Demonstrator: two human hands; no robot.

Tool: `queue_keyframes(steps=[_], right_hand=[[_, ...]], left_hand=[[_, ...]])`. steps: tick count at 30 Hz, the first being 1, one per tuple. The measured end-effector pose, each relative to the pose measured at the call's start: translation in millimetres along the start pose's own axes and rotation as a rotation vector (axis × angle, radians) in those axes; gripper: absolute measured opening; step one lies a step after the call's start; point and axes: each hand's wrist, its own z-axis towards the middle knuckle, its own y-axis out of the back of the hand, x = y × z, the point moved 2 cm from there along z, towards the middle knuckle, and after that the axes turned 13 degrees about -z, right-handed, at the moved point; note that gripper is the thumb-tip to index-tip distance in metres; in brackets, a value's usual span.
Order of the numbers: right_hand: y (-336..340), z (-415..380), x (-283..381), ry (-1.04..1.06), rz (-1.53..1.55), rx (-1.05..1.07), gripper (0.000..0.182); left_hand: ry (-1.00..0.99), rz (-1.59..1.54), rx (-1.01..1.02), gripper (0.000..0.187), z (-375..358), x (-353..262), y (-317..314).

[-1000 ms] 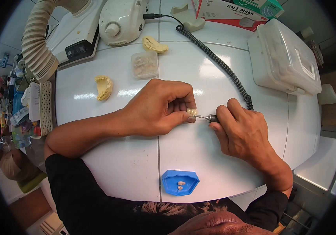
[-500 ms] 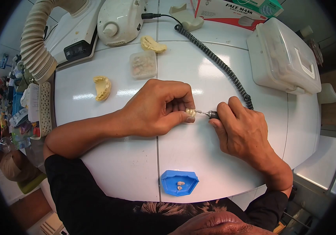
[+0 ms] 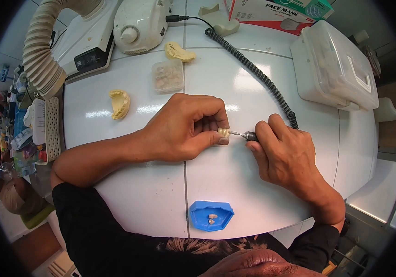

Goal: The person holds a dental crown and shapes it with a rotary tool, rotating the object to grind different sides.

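Between thumb and fingertips, my left hand [image 3: 184, 129] pinches a small pale dental piece [image 3: 223, 132] shaped like a few joined teeth. My right hand [image 3: 286, 150] is closed around a rotary handpiece [image 3: 250, 136], whose thin metal bit meets the right side of the tooth piece. A black coiled cord [image 3: 258, 69] runs from near my right hand up to a white control unit [image 3: 140, 27]. Nearer my body lies a blue tray [image 3: 198, 224] with two small tooth-coloured pieces in it.
Left of centre lies a yellowish dental cast [image 3: 119, 104]; another cast [image 3: 178, 52] sits behind a clear box of small pieces [image 3: 167, 76]. A ribbed hose [image 3: 44, 55] arches at upper left. A lidded plastic case [image 3: 332, 69] and a face mask box [image 3: 272, 16] stand at upper right.
Almost nothing differs. Both hands keep their places, with the bit still at the tooth piece, and the whole view has shifted very slightly.
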Motion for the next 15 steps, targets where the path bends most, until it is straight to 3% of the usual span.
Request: queue_keyframes(steps=[15], right_hand=[[0.4, 0.0, 0.2, -0.018, 0.007, 0.008, 0.03]], left_hand=[[0.011, -0.016, -0.005, 0.013, -0.2, -0.1, 1.0]])
